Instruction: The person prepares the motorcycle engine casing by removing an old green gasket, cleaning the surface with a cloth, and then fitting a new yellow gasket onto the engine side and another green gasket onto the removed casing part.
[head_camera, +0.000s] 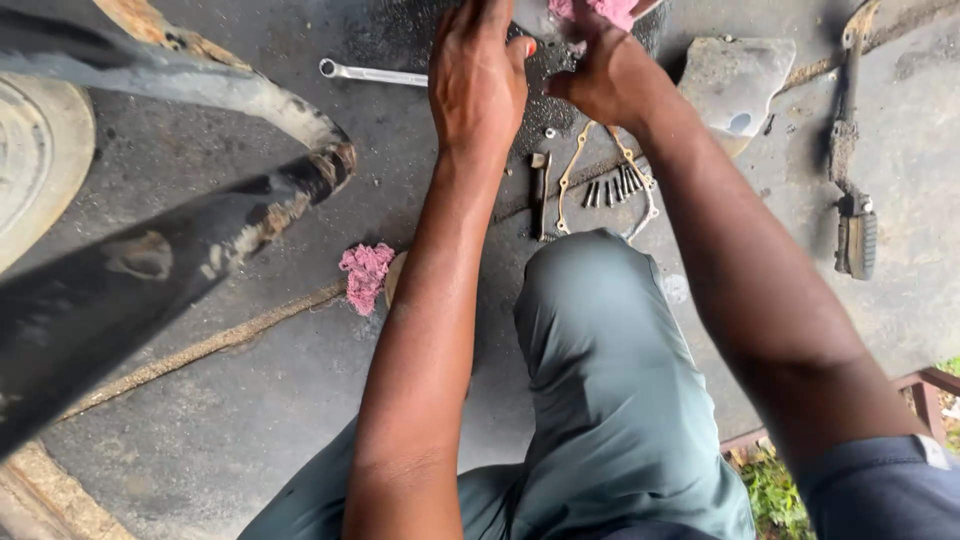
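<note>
Concrete floor (250, 400) holds wrench (370, 73), bolts (612, 188), gasket (600, 170).

Bare forearms; grey-green trousers (610, 400); dark blue short sleeve (880, 490) on right arm.

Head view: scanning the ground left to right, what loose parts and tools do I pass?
Pink rag → wrench → dark flat tool → gasket → row of bolts → grey metal cover → foot pedal lever.
</note>
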